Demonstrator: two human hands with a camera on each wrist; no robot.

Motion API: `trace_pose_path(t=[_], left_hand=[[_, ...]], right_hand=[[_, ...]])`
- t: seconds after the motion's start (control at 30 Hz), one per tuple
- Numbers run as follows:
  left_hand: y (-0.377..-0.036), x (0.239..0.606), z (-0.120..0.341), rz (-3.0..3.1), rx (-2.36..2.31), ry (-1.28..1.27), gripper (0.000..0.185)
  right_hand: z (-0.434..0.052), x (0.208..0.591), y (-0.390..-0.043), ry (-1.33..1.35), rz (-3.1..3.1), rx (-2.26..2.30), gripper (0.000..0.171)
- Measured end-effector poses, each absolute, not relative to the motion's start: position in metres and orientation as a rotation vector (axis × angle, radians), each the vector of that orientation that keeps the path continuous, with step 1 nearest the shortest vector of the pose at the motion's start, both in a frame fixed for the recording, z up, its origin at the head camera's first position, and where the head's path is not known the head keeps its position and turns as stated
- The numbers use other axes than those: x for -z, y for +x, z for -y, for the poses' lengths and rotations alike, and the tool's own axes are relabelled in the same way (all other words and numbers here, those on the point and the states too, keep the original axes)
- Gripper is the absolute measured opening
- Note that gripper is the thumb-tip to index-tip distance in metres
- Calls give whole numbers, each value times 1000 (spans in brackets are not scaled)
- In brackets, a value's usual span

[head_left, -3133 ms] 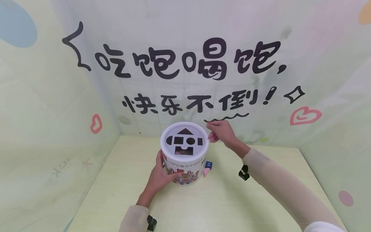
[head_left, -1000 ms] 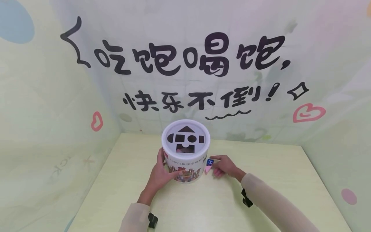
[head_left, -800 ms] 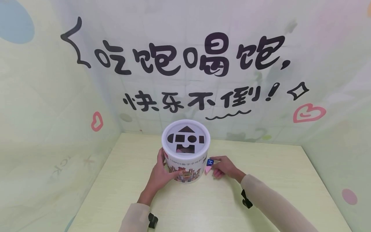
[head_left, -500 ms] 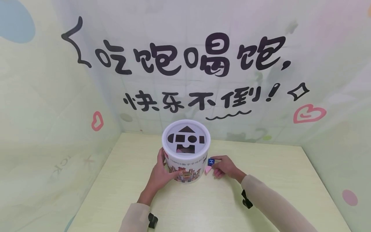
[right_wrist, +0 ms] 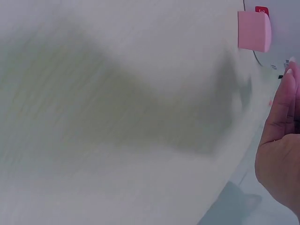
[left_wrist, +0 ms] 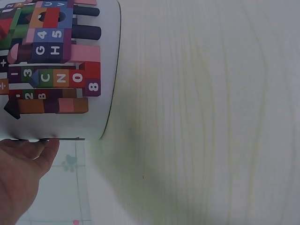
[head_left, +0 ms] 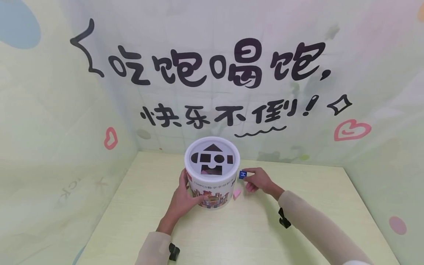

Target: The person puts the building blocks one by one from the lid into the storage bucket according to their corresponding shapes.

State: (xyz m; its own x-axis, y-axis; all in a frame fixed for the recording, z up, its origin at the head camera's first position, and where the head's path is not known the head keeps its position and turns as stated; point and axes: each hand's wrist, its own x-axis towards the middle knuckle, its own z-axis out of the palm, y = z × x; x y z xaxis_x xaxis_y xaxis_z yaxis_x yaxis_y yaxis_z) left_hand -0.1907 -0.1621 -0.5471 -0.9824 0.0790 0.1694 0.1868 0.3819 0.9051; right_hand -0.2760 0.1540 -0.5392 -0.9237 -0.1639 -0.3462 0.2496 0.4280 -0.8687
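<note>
A white toy-block bucket [head_left: 212,182] stands on the table, its lid [head_left: 228,170] pierced by several shaped holes. My left hand [head_left: 181,200] grips the bucket's left side, thumb across the printed front and fingers round the back. To the right of the bucket, my right hand [head_left: 260,180] pinches a small blue block [head_left: 243,175] marked with an H, close to the bucket's wall. A pink block [head_left: 236,193] lies on the table against the bucket's lower right side. In the right wrist view, the fingers of my right hand [right_wrist: 281,140] hide the blue block.
The pale wooden table [head_left: 212,239] is enclosed by cloth walls. Large black writing [head_left: 216,70] covers the back cloth [head_left: 198,29], which rises close behind the bucket. A black clip-like device [head_left: 284,218] hangs under the right sleeve, another [head_left: 173,252] by the left one.
My right hand came down from beside the bucket's rim to the blue block on the table, took hold of it and has raised it slightly. My left hand still holds the bucket.
</note>
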Motion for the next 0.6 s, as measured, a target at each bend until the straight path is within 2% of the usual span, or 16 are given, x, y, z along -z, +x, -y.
trace_pose_path(t=[0.6], left_hand=[[-189, 546, 161, 2522, 1673, -250, 122]], right_hand=[[-154, 475, -282, -150, -2342, 1456, 43]])
